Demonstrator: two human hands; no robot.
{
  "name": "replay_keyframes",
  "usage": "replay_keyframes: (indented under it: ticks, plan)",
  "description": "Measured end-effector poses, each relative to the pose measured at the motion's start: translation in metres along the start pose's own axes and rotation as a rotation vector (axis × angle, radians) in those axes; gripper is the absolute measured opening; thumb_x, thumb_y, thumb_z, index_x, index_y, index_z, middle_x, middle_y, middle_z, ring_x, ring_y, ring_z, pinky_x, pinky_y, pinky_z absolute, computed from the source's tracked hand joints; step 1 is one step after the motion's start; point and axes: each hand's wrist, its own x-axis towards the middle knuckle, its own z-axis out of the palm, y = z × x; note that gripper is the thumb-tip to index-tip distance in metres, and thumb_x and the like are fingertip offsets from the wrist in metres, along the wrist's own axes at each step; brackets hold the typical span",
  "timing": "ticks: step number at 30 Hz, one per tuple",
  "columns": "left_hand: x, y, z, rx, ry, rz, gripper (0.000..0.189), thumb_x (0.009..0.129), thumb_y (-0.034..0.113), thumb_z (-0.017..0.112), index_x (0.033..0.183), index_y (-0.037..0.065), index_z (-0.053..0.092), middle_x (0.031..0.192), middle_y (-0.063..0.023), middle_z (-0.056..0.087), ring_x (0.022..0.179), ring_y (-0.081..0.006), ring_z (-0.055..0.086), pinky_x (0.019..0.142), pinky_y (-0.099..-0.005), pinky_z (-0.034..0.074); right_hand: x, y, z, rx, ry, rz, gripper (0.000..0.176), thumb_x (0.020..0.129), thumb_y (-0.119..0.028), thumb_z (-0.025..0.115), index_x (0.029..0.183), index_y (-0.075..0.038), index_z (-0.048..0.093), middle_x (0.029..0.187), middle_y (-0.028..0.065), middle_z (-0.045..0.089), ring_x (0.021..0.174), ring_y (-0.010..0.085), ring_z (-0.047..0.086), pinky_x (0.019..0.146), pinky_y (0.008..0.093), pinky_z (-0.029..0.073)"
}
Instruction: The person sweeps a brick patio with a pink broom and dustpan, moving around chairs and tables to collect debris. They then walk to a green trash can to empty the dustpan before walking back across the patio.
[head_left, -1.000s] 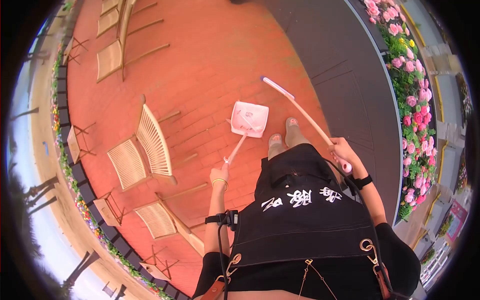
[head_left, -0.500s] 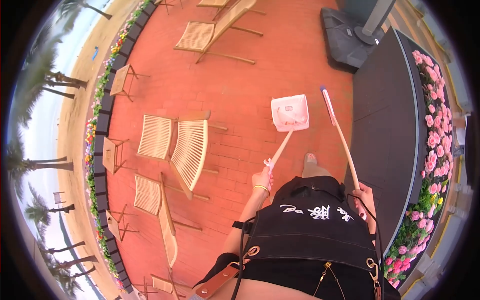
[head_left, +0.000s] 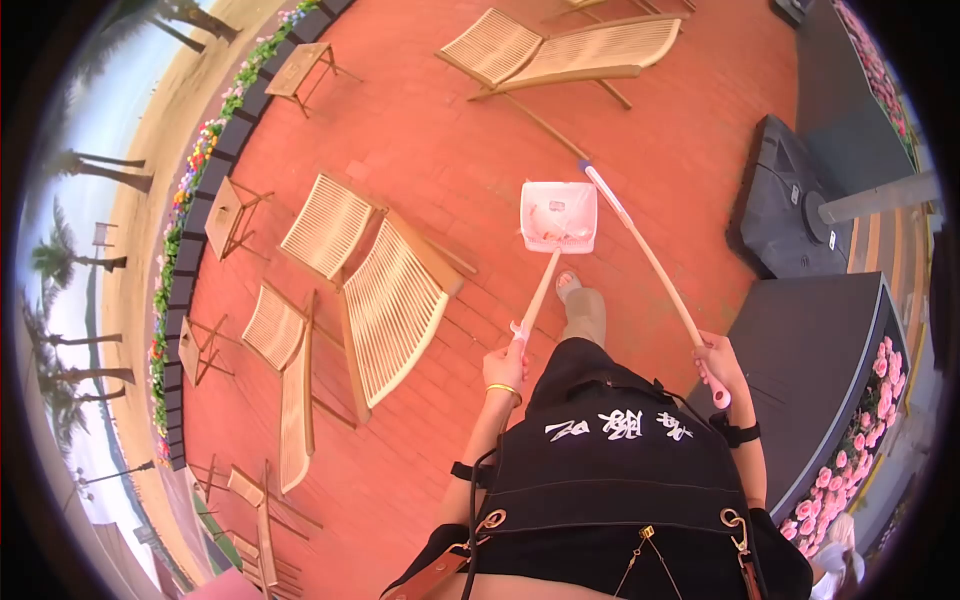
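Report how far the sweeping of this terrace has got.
Done: the dustpan seems to hold a few scraps, so some sweeping looks finished. In hand: the left hand grips the dustpan's handle, the right hand the broom, its head beside the pan. Left: the pan is not emptied; the brick floor around the lounge chairs may need a pass.

Black bib apron (head_left: 610, 480) with white lettering across the chest (brass rings (head_left: 733, 518) join its brown leather straps (head_left: 440, 562)). There is a thin gold bangle (head_left: 503, 390) at the left hand (head_left: 503, 366) and a black wristband (head_left: 737, 433) at the right hand (head_left: 718, 368).
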Motion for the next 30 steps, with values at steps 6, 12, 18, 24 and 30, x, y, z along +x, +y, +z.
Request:
replay_keyframes:
  ticks: [6, 12, 18, 24, 30]
  plan:
    - [0.082, 0.080, -0.001, 0.286, 0.198, 0.105, 0.035, 0.076, 0.027, 0.054, 0.052, 0.002, 0.050, 0.045, -0.0024, 0.045, 0.036, -0.0086, 0.042, 0.034, -0.0227, 0.032, 0.094, -0.099, 0.024, 0.006, -0.159, -0.050, 0.040, 0.069, -0.004, 0.044, 0.107, 0.003, 0.048, 0.053, 0.0004, 0.042, 0.037, 0.0077, 0.039, 0.032, 0.0197, 0.032]
    - [0.118, 0.136, -0.015, 0.333, 0.303, 0.162, 0.038, 0.075, 0.031, 0.057, 0.051, 0.001, 0.049, 0.043, -0.0024, 0.043, 0.035, -0.0086, 0.040, 0.034, -0.0228, 0.031, 0.145, -0.223, 0.061, -0.176, -0.222, -0.073, 0.039, 0.069, -0.005, 0.044, 0.106, 0.004, 0.048, 0.053, 0.0006, 0.043, 0.037, 0.0079, 0.039, 0.032, 0.0200, 0.032]
    - [0.173, 0.190, -0.039, 0.210, 0.405, 0.054, 0.054, 0.070, 0.051, 0.055, 0.046, 0.003, 0.054, 0.038, -0.0036, 0.044, 0.037, -0.0120, 0.047, 0.038, -0.0254, 0.034, 0.249, -0.301, 0.096, -0.193, -0.301, -0.102, 0.031, 0.072, -0.004, 0.047, 0.102, 0.001, 0.051, 0.053, 0.0015, 0.043, 0.036, 0.0086, 0.040, 0.031, 0.0218, 0.032]
    - [0.270, 0.289, -0.048, 0.300, 0.460, 0.033, 0.054, 0.071, 0.051, 0.054, 0.050, 0.001, 0.056, 0.039, -0.0059, 0.044, 0.037, -0.0134, 0.047, 0.040, -0.0279, 0.036, 0.372, -0.392, 0.159, -0.216, -0.363, -0.182, 0.035, 0.076, -0.007, 0.051, 0.110, 0.000, 0.048, 0.053, 0.0011, 0.043, 0.037, 0.0075, 0.041, 0.032, 0.0217, 0.033]
    - [0.324, 0.421, -0.064, 0.577, 0.512, 0.029, 0.045, 0.073, 0.043, 0.052, 0.064, 0.000, 0.060, 0.051, -0.0133, 0.054, 0.051, -0.0258, 0.056, 0.050, -0.0343, 0.042, 0.431, -0.525, 0.234, -0.339, -0.371, -0.101, 0.030, 0.077, -0.007, 0.047, 0.106, 0.002, 0.046, 0.054, 0.0024, 0.045, 0.038, 0.0087, 0.042, 0.033, 0.0229, 0.036]
